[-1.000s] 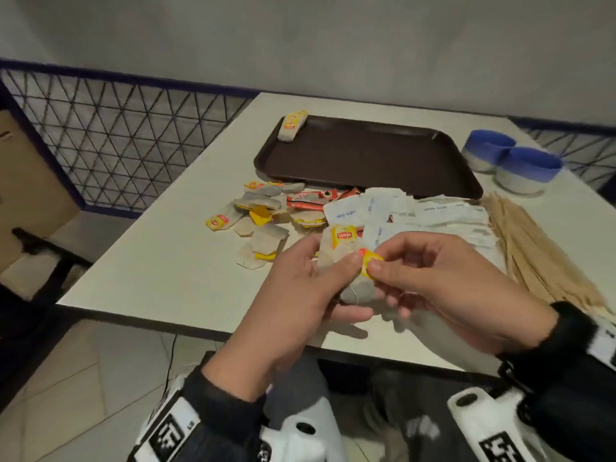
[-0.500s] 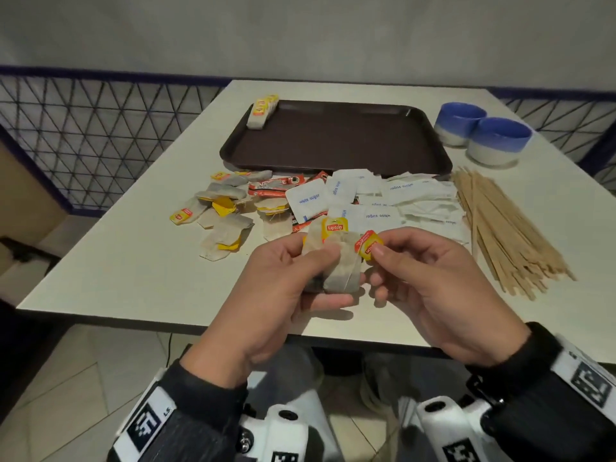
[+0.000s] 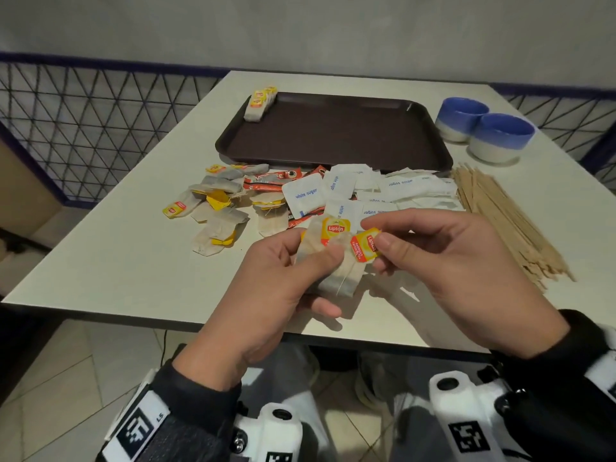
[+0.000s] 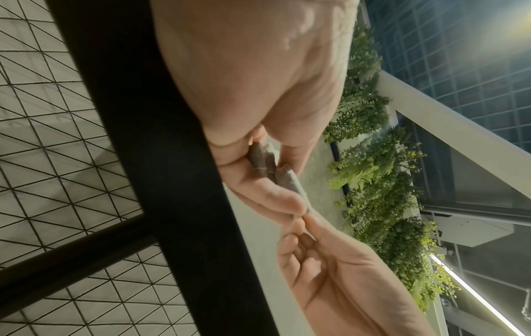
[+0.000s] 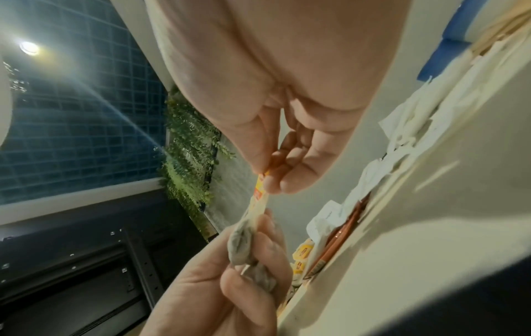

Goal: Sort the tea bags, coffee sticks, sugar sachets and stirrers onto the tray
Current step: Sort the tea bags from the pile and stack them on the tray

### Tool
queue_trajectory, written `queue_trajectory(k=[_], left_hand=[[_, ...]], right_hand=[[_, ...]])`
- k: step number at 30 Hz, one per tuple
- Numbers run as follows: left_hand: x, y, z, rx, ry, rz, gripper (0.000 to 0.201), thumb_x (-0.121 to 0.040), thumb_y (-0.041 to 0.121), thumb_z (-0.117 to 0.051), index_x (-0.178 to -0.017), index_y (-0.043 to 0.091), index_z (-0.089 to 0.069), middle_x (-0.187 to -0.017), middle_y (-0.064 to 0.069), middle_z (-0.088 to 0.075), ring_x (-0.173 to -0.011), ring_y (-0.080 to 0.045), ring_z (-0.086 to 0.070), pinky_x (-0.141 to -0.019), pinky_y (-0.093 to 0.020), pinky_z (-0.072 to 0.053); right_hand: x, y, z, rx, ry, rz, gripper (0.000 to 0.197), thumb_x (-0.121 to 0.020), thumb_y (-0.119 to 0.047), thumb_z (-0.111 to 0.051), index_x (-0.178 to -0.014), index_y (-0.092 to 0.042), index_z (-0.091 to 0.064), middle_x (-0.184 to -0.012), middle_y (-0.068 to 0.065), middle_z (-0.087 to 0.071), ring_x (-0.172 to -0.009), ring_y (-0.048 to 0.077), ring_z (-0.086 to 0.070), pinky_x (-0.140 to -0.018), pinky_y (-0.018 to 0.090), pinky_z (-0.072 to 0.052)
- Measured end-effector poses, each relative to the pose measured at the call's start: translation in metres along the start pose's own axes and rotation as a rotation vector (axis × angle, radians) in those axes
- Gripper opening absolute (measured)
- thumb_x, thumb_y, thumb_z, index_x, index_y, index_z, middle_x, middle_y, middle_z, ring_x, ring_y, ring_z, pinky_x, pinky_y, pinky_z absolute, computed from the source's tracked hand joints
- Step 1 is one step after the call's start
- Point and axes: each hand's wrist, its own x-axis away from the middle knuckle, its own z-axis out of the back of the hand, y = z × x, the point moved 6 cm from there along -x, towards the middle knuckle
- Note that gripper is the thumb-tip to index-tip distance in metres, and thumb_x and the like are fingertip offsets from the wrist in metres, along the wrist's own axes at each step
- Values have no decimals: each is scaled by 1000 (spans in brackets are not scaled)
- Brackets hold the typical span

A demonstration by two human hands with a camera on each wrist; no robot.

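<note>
My left hand (image 3: 283, 278) grips a small bunch of tea bags (image 3: 336, 271) above the table's near edge; the tea bags (image 4: 267, 163) show dark between its fingers in the left wrist view. My right hand (image 3: 430, 258) pinches a yellow-red tea bag tag (image 3: 365, 245), also seen as the tag (image 5: 260, 188) in the right wrist view. A dark brown tray (image 3: 333, 135) lies at the far middle with a short row of tea bags (image 3: 260, 103) in its far left corner. Loose tea bags (image 3: 216, 211), red coffee sticks (image 3: 270, 181), white sugar sachets (image 3: 383, 191) and wooden stirrers (image 3: 500, 215) lie before it.
Two blue-and-white bowls (image 3: 483, 131) stand at the far right of the white table (image 3: 116, 248). A black mesh railing (image 3: 83, 121) runs along the left and behind. The table's near edge is just under my hands.
Both hands have kept the tea bags between them, and the right hand has drawn the tag slightly out to the right. The head view has shifted, so the tray sits more central.
</note>
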Motion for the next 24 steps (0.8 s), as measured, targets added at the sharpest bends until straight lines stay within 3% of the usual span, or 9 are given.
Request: queue_trajectory(k=[6,16,21,24], left_hand=[[2,1,1,55,-8,-23,28,-85,20,-71,-111,8,-74,-95,-9,-79,-69,-18,-73,-50,-30,-62],[2,4,2,143,30,-52,35,-84,16,-70,-119,9,-69,-106,-10,-80,-84,-22,-78,-54,-29,-63],[4,6,3,145,46,-54,37,-83,24,-72,-117,9,-70,-102,-11,-80,-81,-25,-78,-53,-29,-62],[4,6,5,146,75,-54,32,-82,23,-74,-111,9,-73,-95,-10,-79,-67,-19,-75,-42,-23,-54]], right_hand=[[-6,-2,-4,-77,5,-53,20,-79,-8,-72,-98,-5,-78,-84,21,-74,-68,21,-68,-64,27,-58],[-3,-4,-11,-1,59,-32,8,-85,2,-73,-90,-2,-77,-75,24,-69,-62,23,-67,-62,30,-58],[0,-7,-18,63,48,-3,5,-84,1,-75,-88,-2,-76,-73,22,-69,-60,24,-67,-62,31,-58],[3,-11,-23,101,17,27,5,-83,1,-75,-88,-2,-75,-72,18,-69,-59,20,-65,-61,25,-57]])
